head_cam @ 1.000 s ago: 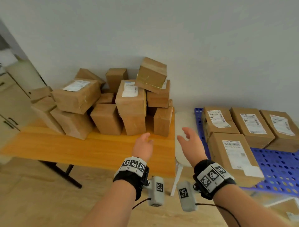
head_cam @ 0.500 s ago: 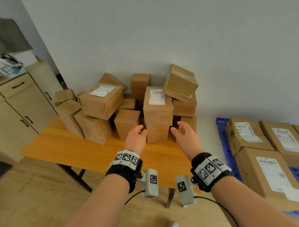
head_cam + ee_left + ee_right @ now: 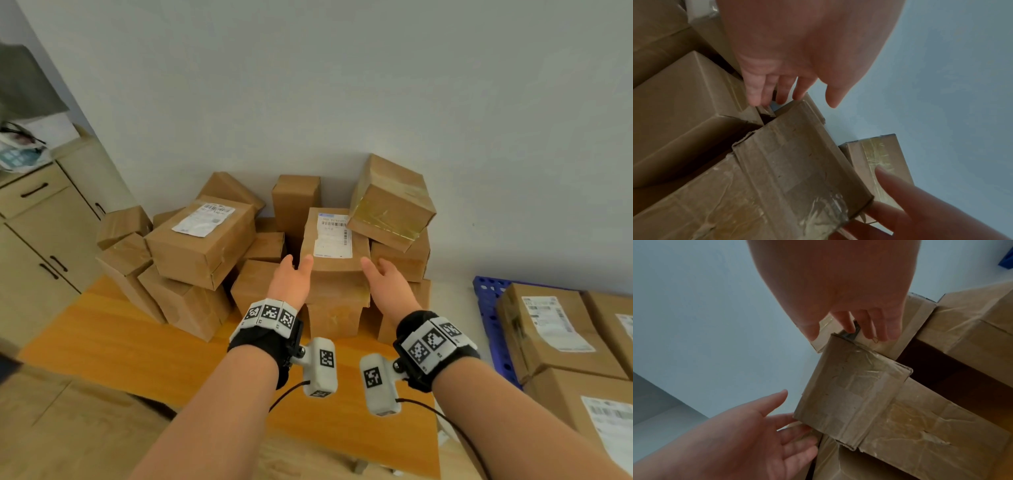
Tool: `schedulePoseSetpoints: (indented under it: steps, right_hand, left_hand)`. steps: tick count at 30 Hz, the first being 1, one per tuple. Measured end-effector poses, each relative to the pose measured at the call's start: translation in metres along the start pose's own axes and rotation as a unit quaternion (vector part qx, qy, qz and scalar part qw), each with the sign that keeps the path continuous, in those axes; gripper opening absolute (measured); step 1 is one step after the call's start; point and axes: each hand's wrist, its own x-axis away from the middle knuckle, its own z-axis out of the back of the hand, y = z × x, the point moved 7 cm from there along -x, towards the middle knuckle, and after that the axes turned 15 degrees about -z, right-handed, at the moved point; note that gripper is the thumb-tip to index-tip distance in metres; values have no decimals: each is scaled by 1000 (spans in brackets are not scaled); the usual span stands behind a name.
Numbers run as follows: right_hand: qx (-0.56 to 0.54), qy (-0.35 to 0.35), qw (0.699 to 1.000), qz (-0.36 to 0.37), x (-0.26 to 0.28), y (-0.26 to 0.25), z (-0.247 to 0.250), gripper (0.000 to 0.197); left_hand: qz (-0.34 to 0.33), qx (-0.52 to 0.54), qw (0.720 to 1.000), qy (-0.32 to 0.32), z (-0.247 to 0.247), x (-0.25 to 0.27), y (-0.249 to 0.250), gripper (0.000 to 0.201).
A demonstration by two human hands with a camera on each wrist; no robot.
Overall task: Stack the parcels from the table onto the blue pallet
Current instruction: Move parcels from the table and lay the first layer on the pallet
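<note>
Several brown cardboard parcels are heaped on the wooden table [image 3: 113,346] against the wall. In the middle stands a labelled parcel [image 3: 334,246] on top of another box. My left hand [image 3: 291,277] is at its left side and my right hand [image 3: 383,277] at its right side, both with fingers straight and spread. The wrist views show the same parcel [image 3: 793,162] [image 3: 851,399] between the two palms, fingers near its edges, no grip closed. The blue pallet [image 3: 486,294] lies at the right with several labelled parcels [image 3: 544,325] on it.
A taped box [image 3: 390,205] leans tilted on the pile just right of the labelled parcel. A larger labelled box [image 3: 202,240] sits left of it. A beige cabinet [image 3: 41,240] stands at the far left. The wall is right behind the pile.
The view has swung left toward the table. Both hands have moved forward from over the table's front to either side of the middle labelled parcel.
</note>
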Motion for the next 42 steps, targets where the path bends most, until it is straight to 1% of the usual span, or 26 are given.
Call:
schedulePoseSetpoints:
  steps: [3, 7, 16, 20, 26, 30, 33, 38, 42]
  right_hand:
    - [0, -20, 1000, -18, -12, 0, -9, 69]
    - [-17, -19, 999, -27, -16, 1, -15, 64]
    - [-44, -22, 998, -26, -13, 2, -14, 62]
    - [-43, -36, 998, -28, -1, 2, -20, 59]
    - [-62, -71, 995, -19, 23, 0, -34, 53]
    - [-70, -86, 994, -3, 40, -5, -45, 54]
    - [-68, -94, 993, 14, 53, -13, -53, 53]
    - [-52, -96, 994, 32, 73, -19, -65, 59]
    - [-66, -94, 992, 45, 92, -22, -68, 58]
  left_hand:
    - [12, 1, 1000, -14, -6, -9, -5, 61]
    - [-15, 20, 1000, -16, -10, -13, -9, 42]
    - [-33, 42, 999, 8, -3, -2, -5, 37]
    - [-40, 50, 998, 21, 9, 9, -5, 35]
    - [-27, 65, 996, 55, 31, 33, -12, 31]
    - [-20, 100, 991, 82, 49, 51, -20, 23]
    - [-11, 130, 986, 99, 63, 65, -26, 22]
    - [10, 185, 975, 120, 82, 85, -37, 16]
    - [6, 212, 970, 118, 93, 99, -38, 23]
